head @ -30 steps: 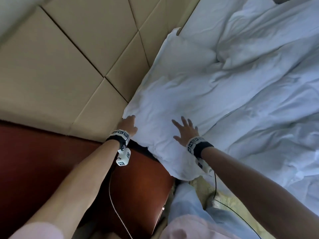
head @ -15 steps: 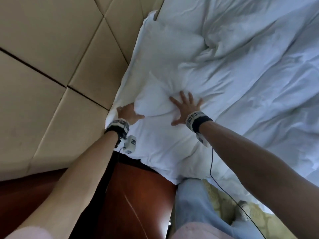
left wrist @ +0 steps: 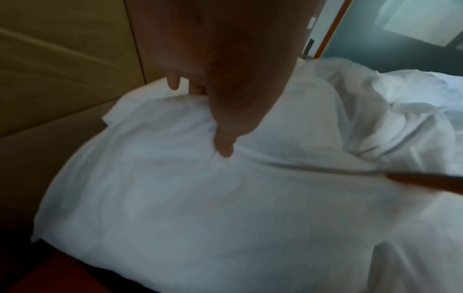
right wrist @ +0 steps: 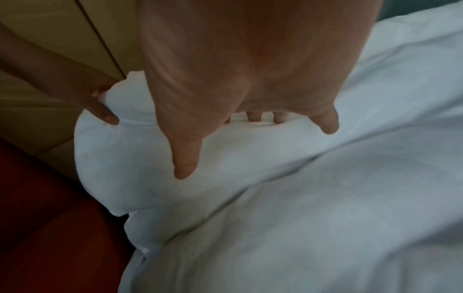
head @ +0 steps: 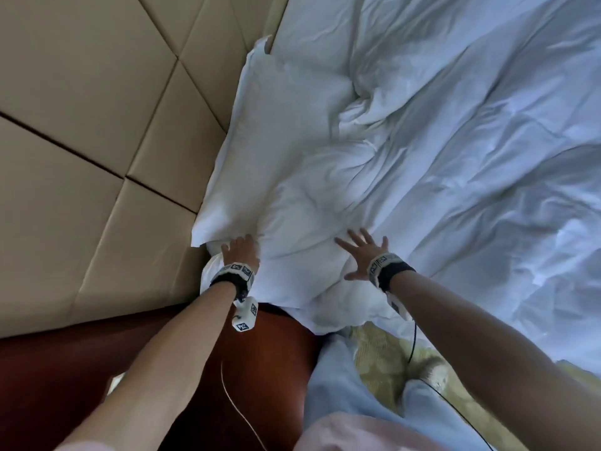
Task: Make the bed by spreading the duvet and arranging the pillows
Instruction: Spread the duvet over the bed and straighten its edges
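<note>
A white pillow (head: 292,141) lies along the beige headboard at the bed's left side, and the rumpled white duvet (head: 471,157) covers the bed to its right. My left hand (head: 242,250) holds the pillow's near left corner. In the left wrist view its thumb (left wrist: 224,148) digs into the pillow (left wrist: 200,198) and the fingers curl over the edge. My right hand (head: 361,253) lies flat on the near end of the pillow with its fingers spread. The right wrist view shows this hand (right wrist: 250,111) touching the fabric with its fingertips.
The padded beige headboard (head: 97,141) fills the left. A reddish-brown wooden nightstand (head: 260,369) stands under my left forearm, right beside the bed. My legs in light blue trousers (head: 341,385) stand on patterned carpet (head: 383,359) at the bed's edge.
Half a second ago my right hand pressed deep into the pillow's middle; it now rests flat nearer the pillow's near end. My left hand has stayed at the left corner.
</note>
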Action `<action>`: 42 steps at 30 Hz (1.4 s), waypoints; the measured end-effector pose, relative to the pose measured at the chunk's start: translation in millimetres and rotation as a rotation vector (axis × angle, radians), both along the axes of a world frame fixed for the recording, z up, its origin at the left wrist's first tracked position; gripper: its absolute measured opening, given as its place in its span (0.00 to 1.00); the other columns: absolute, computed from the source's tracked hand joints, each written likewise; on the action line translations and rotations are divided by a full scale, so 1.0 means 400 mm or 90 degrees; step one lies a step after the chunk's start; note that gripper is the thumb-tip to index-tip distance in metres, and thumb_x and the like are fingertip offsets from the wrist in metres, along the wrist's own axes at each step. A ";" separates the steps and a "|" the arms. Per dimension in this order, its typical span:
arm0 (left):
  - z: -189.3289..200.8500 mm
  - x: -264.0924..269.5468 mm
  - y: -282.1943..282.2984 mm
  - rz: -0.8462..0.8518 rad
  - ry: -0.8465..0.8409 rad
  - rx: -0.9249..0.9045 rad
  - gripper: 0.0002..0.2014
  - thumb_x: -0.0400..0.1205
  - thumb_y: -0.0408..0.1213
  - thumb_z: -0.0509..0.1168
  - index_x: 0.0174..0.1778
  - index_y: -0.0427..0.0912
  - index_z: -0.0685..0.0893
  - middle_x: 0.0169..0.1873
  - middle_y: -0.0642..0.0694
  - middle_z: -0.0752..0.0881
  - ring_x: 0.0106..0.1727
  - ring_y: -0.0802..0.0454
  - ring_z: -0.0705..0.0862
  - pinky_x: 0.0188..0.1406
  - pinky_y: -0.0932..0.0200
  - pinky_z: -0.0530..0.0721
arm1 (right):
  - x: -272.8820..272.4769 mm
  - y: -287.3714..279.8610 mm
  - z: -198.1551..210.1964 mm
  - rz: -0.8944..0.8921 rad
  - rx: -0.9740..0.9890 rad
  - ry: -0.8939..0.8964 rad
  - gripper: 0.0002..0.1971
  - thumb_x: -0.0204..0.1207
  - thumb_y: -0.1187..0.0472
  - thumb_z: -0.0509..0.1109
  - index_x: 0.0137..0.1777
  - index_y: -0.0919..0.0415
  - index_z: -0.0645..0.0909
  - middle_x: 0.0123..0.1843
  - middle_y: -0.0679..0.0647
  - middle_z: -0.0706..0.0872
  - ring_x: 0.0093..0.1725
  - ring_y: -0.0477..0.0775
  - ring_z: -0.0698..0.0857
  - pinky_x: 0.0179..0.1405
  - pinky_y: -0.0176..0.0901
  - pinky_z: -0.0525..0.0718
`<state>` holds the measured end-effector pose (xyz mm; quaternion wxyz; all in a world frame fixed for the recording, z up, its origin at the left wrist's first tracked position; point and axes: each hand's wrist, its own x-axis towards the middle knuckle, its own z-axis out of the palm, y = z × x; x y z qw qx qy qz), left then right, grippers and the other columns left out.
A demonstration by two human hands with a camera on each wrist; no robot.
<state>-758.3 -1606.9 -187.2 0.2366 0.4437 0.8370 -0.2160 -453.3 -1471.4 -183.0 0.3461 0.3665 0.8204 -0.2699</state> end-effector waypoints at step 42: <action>0.149 2.294 0.478 -0.677 -0.220 0.101 0.48 0.80 0.55 0.70 0.89 0.50 0.48 0.87 0.45 0.55 0.85 0.41 0.60 0.82 0.40 0.61 | 2.414 -0.191 0.147 -0.607 0.154 -0.114 0.55 0.75 0.33 0.74 0.86 0.30 0.32 0.91 0.49 0.32 0.90 0.64 0.41 0.82 0.81 0.55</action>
